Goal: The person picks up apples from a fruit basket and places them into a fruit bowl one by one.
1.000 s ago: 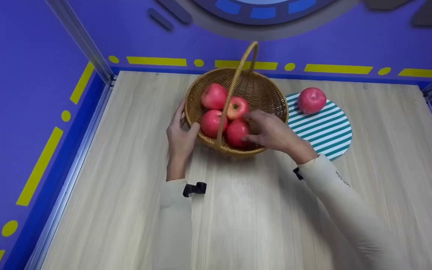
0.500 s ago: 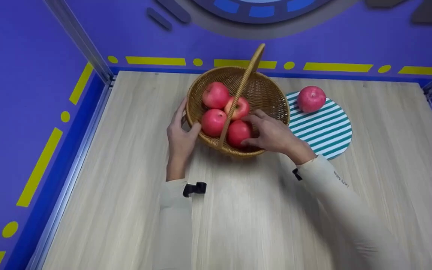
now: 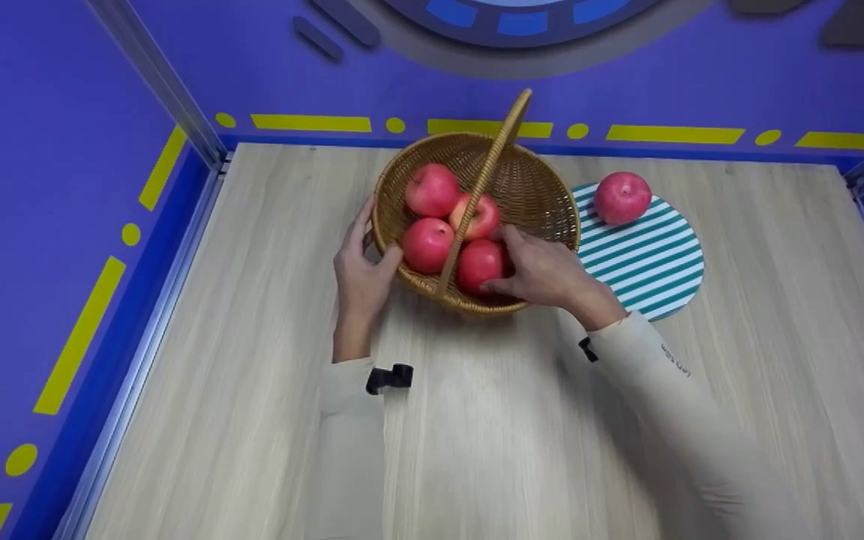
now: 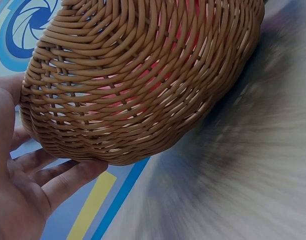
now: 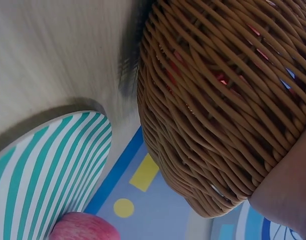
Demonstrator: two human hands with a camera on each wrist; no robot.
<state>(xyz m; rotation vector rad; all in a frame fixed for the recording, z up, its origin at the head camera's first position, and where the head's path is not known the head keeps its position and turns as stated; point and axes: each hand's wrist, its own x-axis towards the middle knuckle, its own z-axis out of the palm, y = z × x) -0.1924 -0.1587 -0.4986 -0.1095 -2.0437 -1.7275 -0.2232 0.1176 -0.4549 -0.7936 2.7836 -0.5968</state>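
Observation:
A brown wicker basket (image 3: 533, 187) with an arched handle stands on the table, several red apples inside it. My left hand (image 3: 363, 274) grips the basket's left side, thumb at the rim and fingers along the outer wall. The left wrist view shows those fingers (image 4: 68, 182) against the weave. Reaching over the right rim, my right hand (image 3: 548, 270) holds the front right apple (image 3: 480, 264) between thumb and fingers. Some of its fingertips are hidden behind the apple. In the right wrist view the basket wall (image 5: 218, 110) hides most of that hand.
Right of the basket lies a round mat (image 3: 649, 262) with green and white stripes, one red apple (image 3: 622, 199) on its far part. A blue wall (image 3: 312, 90) with yellow marks rises behind the wooden table (image 3: 477, 435), and another stands along the left.
The basket's handle has tilted toward the right, and the basket has shifted very slightly right. My right hand has closed in round the front right apple. The left hand has kept its place.

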